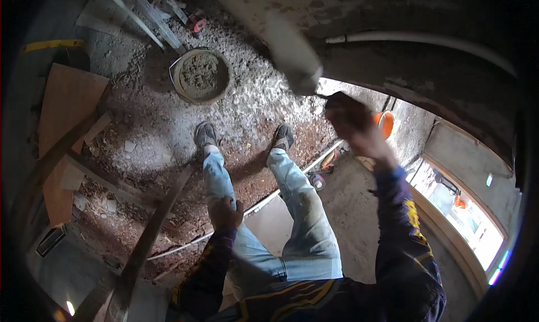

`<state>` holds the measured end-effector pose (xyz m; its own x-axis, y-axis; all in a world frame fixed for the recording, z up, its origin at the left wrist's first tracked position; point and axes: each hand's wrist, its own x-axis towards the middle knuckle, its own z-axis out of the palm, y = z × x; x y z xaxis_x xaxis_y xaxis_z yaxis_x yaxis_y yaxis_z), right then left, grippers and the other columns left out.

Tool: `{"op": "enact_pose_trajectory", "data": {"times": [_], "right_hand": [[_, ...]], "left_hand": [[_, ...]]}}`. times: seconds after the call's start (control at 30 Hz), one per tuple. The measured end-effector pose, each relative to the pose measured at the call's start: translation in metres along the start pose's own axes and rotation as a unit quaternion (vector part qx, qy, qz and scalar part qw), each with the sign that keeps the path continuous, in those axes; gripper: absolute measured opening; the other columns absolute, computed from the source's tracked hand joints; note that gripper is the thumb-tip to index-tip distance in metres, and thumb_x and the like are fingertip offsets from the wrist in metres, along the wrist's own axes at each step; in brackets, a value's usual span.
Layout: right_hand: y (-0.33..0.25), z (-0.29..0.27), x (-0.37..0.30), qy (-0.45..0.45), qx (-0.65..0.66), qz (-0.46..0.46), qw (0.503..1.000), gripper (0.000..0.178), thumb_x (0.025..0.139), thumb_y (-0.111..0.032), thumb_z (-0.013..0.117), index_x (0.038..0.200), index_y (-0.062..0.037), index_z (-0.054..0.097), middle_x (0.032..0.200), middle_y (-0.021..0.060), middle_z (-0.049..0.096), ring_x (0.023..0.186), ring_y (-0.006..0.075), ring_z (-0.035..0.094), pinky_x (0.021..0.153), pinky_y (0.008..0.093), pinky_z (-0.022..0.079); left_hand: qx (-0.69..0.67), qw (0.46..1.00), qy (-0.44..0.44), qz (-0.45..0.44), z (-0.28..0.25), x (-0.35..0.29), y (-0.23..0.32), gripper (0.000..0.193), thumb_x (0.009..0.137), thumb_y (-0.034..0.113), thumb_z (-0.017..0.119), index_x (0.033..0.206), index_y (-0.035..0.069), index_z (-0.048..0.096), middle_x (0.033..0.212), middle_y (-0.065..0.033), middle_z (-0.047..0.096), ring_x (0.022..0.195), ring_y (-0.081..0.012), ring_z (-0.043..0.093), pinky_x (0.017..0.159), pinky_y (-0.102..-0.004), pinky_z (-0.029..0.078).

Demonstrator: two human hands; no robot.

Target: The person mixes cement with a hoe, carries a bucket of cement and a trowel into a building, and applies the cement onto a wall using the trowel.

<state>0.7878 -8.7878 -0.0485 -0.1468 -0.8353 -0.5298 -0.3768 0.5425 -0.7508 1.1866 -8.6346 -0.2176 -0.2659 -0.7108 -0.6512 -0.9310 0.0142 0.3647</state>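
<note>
My right hand (353,122) is raised on the right and closed around the handle of a trowel (292,52). Motion blurs the trowel's pale blade, which points up and to the left beside a dark wall surface (393,63). My left hand (226,212) lies against my left thigh near the knee, its thumb apart from the fingers, with nothing visible in it. A bucket of grey mortar (201,75) stands on the rubble-strewn ground ahead of my feet.
Wooden poles (149,237) slant up at the left, beside a brown board (67,125). A thin white pipe (269,198) crosses the ground beneath my legs. An orange container (384,123) sits past my right hand. A bright window opening (466,215) is at the right.
</note>
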Motion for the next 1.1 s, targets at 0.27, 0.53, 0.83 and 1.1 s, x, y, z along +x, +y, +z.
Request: {"op": "enact_pose_trajectory", "data": {"times": [0.27, 0.53, 0.83, 1.1], "right_hand": [[0.176, 0.064, 0.047, 0.157, -0.200, 0.076, 0.964, 0.024, 0.091, -0.026, 0.058, 0.091, -0.0020, 0.056, 0.081, 0.0224, 0.065, 0.076, 0.0392, 0.065, 0.064, 0.0449, 0.048], [0.152, 0.013, 0.002, 0.196, -0.237, 0.074, 0.949, 0.028, 0.093, -0.029, 0.057, 0.097, -0.0009, 0.054, 0.076, 0.0211, 0.061, 0.072, 0.0391, 0.062, 0.064, 0.0440, 0.047], [0.069, 0.044, -0.041, 0.017, -0.106, -0.045, 0.993, 0.023, 0.092, -0.023, 0.060, 0.099, -0.0009, 0.058, 0.077, 0.0161, 0.062, 0.063, 0.0283, 0.063, 0.060, 0.0407, 0.051], [0.076, 0.028, 0.021, -0.270, 0.217, 0.175, 0.922, 0.037, 0.089, -0.009, 0.058, 0.125, -0.0004, 0.052, 0.096, 0.0105, 0.066, 0.077, 0.0170, 0.064, 0.071, 0.0329, 0.057]], "left_hand": [[-0.007, 0.998, -0.036, -0.052, 0.000, -0.006, -0.021, 0.027, 0.079, 0.032, 0.064, 0.087, 0.006, 0.063, 0.088, -0.0135, 0.065, 0.087, -0.0346, 0.061, 0.076, -0.0467, 0.048], [-0.012, 0.999, -0.027, -0.026, -0.002, 0.001, -0.016, 0.024, 0.076, 0.028, 0.065, 0.080, 0.005, 0.063, 0.078, -0.0167, 0.061, 0.082, -0.0361, 0.058, 0.078, -0.0482, 0.045], [0.011, 0.999, -0.010, -0.029, 0.002, 0.002, 0.000, 0.025, 0.076, 0.030, 0.064, 0.077, 0.005, 0.062, 0.077, -0.0178, 0.061, 0.081, -0.0373, 0.057, 0.076, -0.0478, 0.045], [-0.014, 0.999, 0.005, -0.037, 0.013, -0.001, 0.003, 0.027, 0.075, 0.031, 0.065, 0.078, 0.004, 0.066, 0.078, -0.0180, 0.064, 0.082, -0.0356, 0.060, 0.078, -0.0474, 0.046]]}}
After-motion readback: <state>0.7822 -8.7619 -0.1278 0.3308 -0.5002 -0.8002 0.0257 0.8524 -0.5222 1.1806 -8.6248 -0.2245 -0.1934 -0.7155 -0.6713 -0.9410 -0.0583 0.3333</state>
